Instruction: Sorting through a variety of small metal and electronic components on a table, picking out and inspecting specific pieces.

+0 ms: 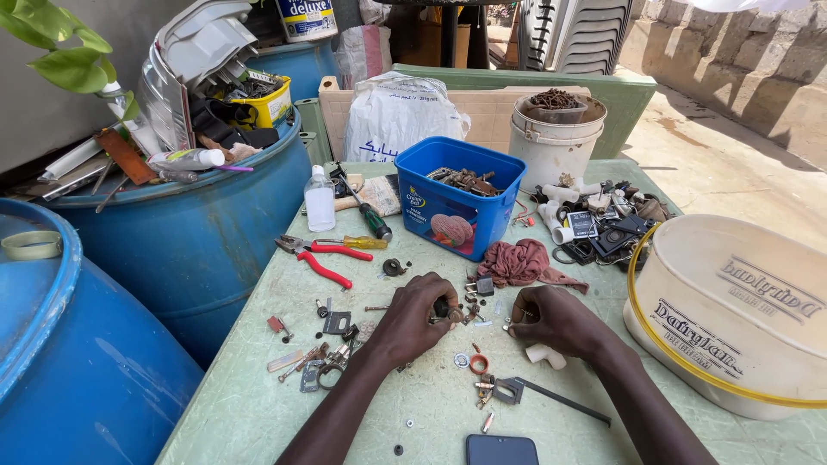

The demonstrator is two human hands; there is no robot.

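Left fingers: the fingers (438, 303) of the left hand (412, 320) are bent and pressed together around a small dark metal part (454, 313), which sits just above the bench (241, 413) between both hands.
Right fingers: the fingers (519, 317) of the right hand (556, 320) are curled into a loose fist; whether they pinch something, I cannot tell.
Between the hands: some little screws and metal bits (475, 293) lie close together.
Below the right hand: a white plastic pipe piece (546, 355) touches the wrist side of the hand.
Near the wrists: an orange ring (479, 362) and a dark metal tool with a long thin handle (551, 398) lie on the bench.
Left of the left hand: a group of brackets and keys (323, 353) is spread on the surface.
Further up, left: red-handled pliers (320, 258), a screwdriver with a yellow handle (362, 243) and a small clear bottle (320, 200).
Further up, middle: a reddish cloth (521, 262) lies beside a blue plastic box (457, 205) filled with rusty hardware.
Right side: a big cream tub with a yellow rim (732, 314) lies on its side.
Behind: a white bucket (553, 138) and a heap of white pipe fittings and dark parts (599, 220).
Left edge: two blue barrels (194, 241) stand beside the bench.
Bottom edge: a dark phone (501, 449) lies flat.
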